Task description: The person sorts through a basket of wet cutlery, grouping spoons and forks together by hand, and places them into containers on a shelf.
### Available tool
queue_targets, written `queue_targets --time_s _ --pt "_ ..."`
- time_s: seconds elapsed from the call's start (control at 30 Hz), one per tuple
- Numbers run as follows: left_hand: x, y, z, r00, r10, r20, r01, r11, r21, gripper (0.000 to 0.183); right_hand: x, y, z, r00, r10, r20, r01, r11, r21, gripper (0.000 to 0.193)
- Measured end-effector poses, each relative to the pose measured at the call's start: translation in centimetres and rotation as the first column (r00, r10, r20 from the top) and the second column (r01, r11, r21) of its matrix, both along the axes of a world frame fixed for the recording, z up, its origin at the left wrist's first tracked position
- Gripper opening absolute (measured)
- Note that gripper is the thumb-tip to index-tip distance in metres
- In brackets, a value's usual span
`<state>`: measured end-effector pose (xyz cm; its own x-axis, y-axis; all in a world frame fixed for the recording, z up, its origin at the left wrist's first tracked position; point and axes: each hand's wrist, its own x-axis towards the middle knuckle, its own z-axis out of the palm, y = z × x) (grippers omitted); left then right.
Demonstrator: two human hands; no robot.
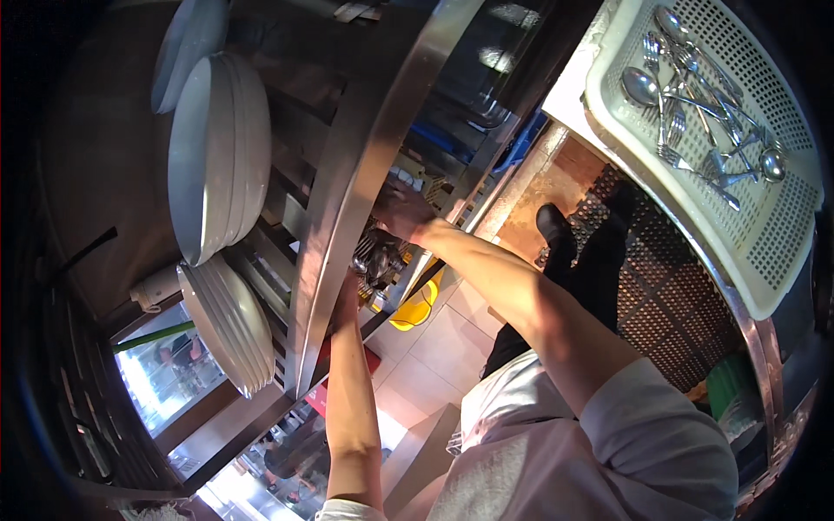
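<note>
Both my arms reach under the metal edge of a slatted shelf. Between my hands is a cluster of shiny metal cutlery, in shadow; single pieces are hard to make out. My right hand is just above the cluster in the picture, its fingers dark and partly hidden. My left hand is at the cluster's lower left, mostly behind the shelf edge. Whether either hand grips any of the cutlery does not show.
White plates and a stack of oval dishes stand on the shelf at left. At right, a white perforated basket holds loose forks and spoons. A yellow object is below; a black perforated mat covers floor.
</note>
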<state>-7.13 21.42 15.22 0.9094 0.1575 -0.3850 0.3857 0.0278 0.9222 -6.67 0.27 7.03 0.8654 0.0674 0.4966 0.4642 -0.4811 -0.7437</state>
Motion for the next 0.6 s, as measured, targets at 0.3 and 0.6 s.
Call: queue_targets --time_s 0.3,0.6 --pt "-6.2 2.8 0.2 0.916 0.117 0.383 -0.3 0.834 0.463 0.028 -3.1 -3.1 -1.7 0.971 0.101 -0.215 -0.113 0.992 -0.047 0.055" --pt "-19.2 -0.1 -6.4 0.99 0.136 -0.027 -0.105 0.864 0.492 0.026 -17.4 -16.3 6.6 0.846 0.121 -0.52 0.159 0.872 0.462 0.043"
